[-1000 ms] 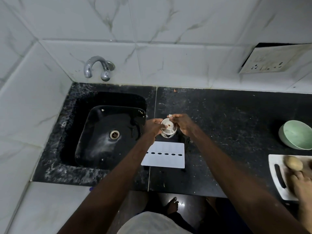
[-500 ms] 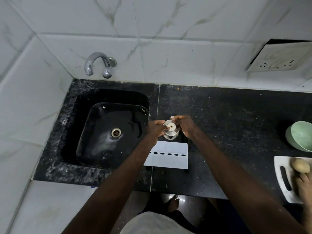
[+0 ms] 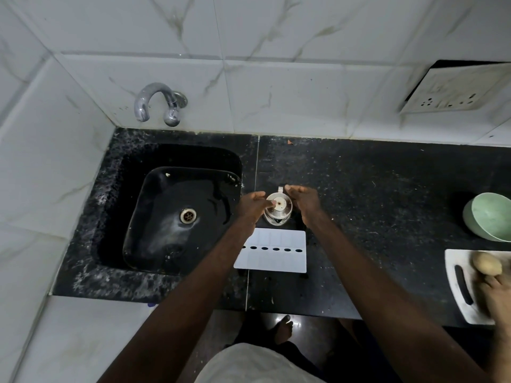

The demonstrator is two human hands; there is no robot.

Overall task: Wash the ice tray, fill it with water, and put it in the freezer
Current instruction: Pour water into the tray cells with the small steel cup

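Note:
The white ice tray (image 3: 276,258) lies flat on the black counter (image 3: 387,203), just right of the sink, with a row of dark oval holes across its middle. Right behind it stands a small glass jar with a metal lid (image 3: 278,208). My left hand (image 3: 253,207) holds the jar at the lid's left edge, the thumb lying on top. A narrow gap separates the jar from my right hand (image 3: 304,201), whose relaxed fingers point toward the small tab at the lid's far side. My left forearm covers the tray's left end.
A black sink (image 3: 177,217) with a steel drain sits at the left, under a chrome tap (image 3: 157,103) on the tiled wall. At the far right are a green bowl (image 3: 489,217) and a white cutting board (image 3: 464,286), where another person's hand (image 3: 497,297) rests beside a potato (image 3: 486,265).
My right hand has come off the jar and now sits slightly apart from it. My left hand stays at the lid. The tray has not moved.

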